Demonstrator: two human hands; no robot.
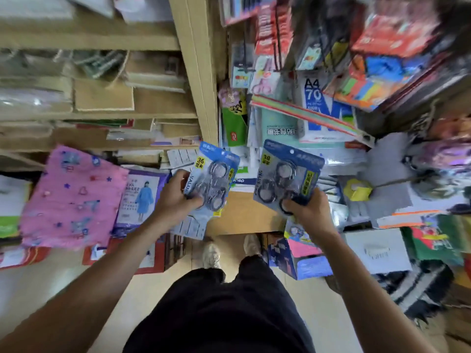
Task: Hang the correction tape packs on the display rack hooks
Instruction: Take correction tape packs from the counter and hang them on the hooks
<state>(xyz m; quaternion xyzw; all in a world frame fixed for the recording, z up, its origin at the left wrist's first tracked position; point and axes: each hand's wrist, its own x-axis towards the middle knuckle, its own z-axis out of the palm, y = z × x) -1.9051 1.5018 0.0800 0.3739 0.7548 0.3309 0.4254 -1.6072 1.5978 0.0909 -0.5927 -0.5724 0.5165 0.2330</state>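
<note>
My left hand (pixel 175 193) grips a small stack of blue correction tape packs (pixel 212 178), each a blister card with round tape reels and a yellow "36" label. My right hand (pixel 309 208) holds a single matching pack (pixel 286 175) by its lower edge, its hang hole at the top. Both are held upright at waist height over piled stock. The display rack with hooks (pixel 274 47) stands above and to the right, hung with packaged stationery; the picture is blurred there.
Wooden shelving (pixel 193 67) with brown envelopes fills the left. A pink patterned bag (pixel 71 197) lies at left. A4 paper reams (pixel 321 103), a cardboard box (pixel 242 215) and a blue carton (pixel 300 261) crowd the floor around my feet.
</note>
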